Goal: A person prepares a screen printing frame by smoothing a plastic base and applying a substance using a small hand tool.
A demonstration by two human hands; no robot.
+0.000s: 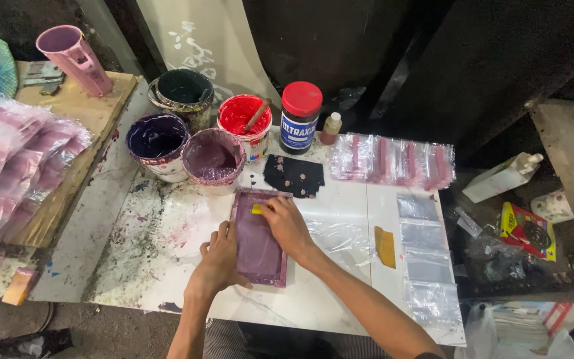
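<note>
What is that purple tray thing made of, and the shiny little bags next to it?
The purple frame under the left hand and right hand looks like a stiff frame, perhaps wood, with stretched mesh, matte and coated in purple ink; the material underneath is hard to tell. The clear bags look like thin glossy plastic: they are see-through, wrinkle and catch the light.

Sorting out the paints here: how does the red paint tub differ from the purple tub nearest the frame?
The red paint tub holds bright red paint, the purple tub dull mauve. A stick stands in the red one; none shows in the purple one. The red tub sits farther back beside a red-capped jar, while the purple tub sits just above the frame. Both are round, open and paint-smeared.
</note>
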